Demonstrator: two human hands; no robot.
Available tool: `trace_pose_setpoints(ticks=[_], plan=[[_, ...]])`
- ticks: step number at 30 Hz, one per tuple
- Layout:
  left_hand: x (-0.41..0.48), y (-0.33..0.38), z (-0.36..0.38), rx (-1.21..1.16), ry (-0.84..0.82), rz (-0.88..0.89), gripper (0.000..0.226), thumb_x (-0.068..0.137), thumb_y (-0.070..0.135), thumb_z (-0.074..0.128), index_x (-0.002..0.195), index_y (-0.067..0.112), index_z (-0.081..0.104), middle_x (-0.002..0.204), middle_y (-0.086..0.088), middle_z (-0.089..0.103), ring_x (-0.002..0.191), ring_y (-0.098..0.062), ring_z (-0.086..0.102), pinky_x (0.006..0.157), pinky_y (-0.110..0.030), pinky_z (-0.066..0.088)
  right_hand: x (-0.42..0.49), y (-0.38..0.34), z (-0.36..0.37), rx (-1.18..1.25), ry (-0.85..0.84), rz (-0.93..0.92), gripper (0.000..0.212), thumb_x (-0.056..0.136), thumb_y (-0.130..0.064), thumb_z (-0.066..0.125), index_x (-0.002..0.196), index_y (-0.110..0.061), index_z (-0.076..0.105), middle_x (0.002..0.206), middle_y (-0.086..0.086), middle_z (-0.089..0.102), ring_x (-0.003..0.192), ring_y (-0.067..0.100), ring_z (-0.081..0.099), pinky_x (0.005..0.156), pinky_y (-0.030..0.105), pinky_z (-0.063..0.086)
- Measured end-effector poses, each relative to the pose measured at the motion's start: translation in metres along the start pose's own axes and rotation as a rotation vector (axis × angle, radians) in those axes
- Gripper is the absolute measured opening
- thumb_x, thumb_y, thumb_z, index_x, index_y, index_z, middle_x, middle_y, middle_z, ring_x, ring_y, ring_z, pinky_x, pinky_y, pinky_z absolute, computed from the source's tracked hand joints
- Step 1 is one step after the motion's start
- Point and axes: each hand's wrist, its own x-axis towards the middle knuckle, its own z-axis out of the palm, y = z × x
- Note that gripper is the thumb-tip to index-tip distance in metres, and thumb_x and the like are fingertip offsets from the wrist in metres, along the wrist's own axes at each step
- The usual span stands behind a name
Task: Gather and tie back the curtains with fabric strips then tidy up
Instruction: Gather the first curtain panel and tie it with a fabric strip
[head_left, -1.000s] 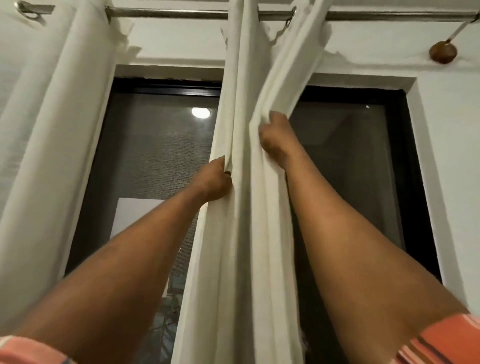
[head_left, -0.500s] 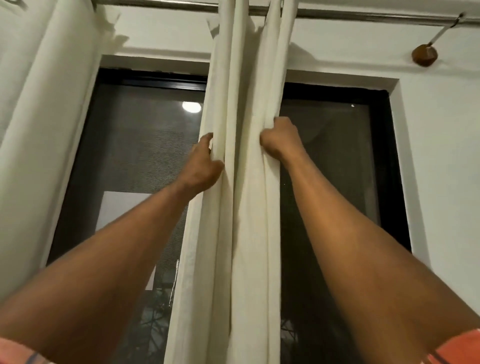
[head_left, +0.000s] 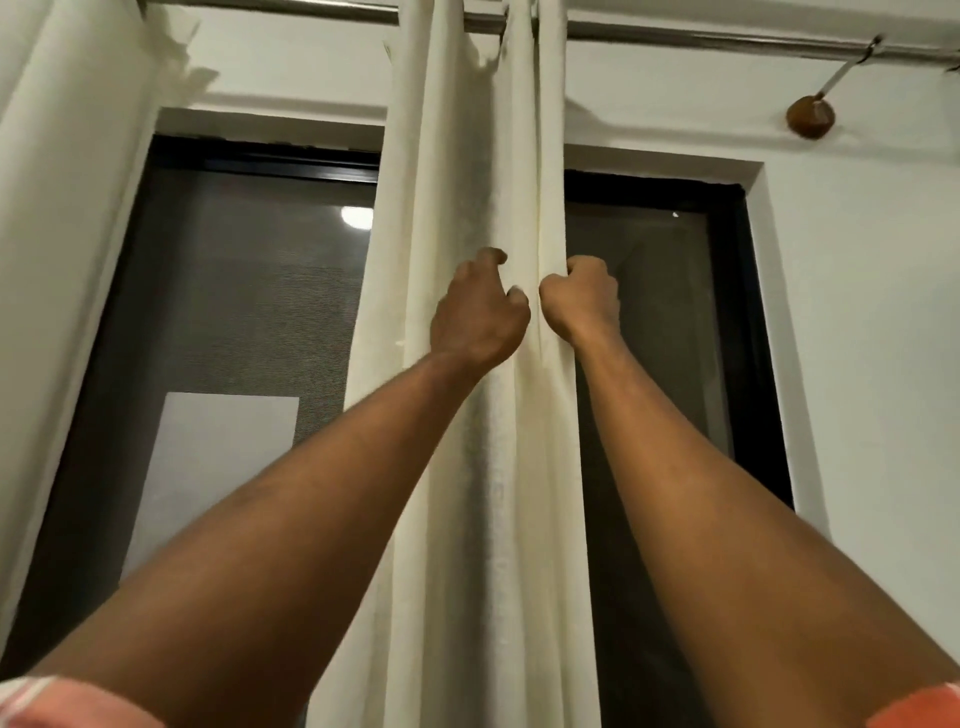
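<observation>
Your left hand (head_left: 478, 312) and right hand (head_left: 582, 301) each clutch folds of the curtain (head_left: 441, 182), knuckles almost touching. Bunch pleats evenly; avoid dragging on the rod (head_left: 675, 37).

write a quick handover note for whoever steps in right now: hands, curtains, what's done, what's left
Left hand: fingers curled into the front folds of the middle curtain.
Right hand: a fist gripping the same curtain's right edge, close beside the left hand, both arms raised.
The middle curtain hangs from the curtain rod, bunched into a narrow column in front of the window. The left curtain hangs at the frame's left edge; neither hand touches it.
Done: middle curtain gathered.
Left: nothing is tied and no fabric strip is in view. Fetch one, tie this curtain, do the left curtain, then tidy up.
</observation>
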Motion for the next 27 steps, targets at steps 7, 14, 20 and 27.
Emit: trace_pose_setpoints(ticks=[7,14,20,27], plan=[[-0.002,0.002,0.041,-0.158,-0.181,-0.307,0.088,0.087,0.037,0.062,0.150,0.024,0.002,0.145,-0.011,0.041,0.122,-0.033,0.051,0.098,-0.044,0.048,0.005,0.020,-0.004,0.042,-0.060,-0.061,0.031,0.088,-0.006,0.051,0.118,-0.011,0.050,0.111,0.006,0.060,0.095,0.023,0.058,0.072,0.032,0.046],[-0.034,-0.011,0.074,-0.249,-0.256,-0.400,0.085,0.089,0.031,0.063,0.150,0.020,0.006,0.144,-0.011,0.041,0.124,-0.033,0.049,0.102,-0.047,0.045,-0.010,0.059,0.003,-0.126,-0.172,-0.034,0.032,0.087,-0.007,0.061,0.119,-0.009,0.055,0.113,0.010,0.061,0.102,0.028,0.061,0.072,0.033,0.049],[-0.098,-0.035,0.104,-0.123,-0.227,-0.390,0.031,0.093,0.029,0.051,0.120,0.014,0.048,0.115,-0.008,0.061,0.100,-0.028,0.059,0.087,-0.047,0.052,-0.057,0.111,0.016,-0.149,-0.235,0.063,0.018,0.085,-0.006,0.063,0.103,-0.005,0.059,0.095,0.007,0.058,0.084,0.023,0.057,0.065,0.031,0.043],[-0.170,-0.056,0.131,-0.042,-0.192,-0.379,0.009,0.094,0.014,0.047,0.088,0.014,0.054,0.094,-0.007,0.066,0.082,-0.025,0.061,0.066,-0.035,0.049,-0.114,0.171,0.028,-0.089,-0.261,0.198,0.005,0.086,-0.010,0.065,0.087,-0.007,0.062,0.095,0.011,0.067,0.088,0.028,0.065,0.067,0.033,0.052]])
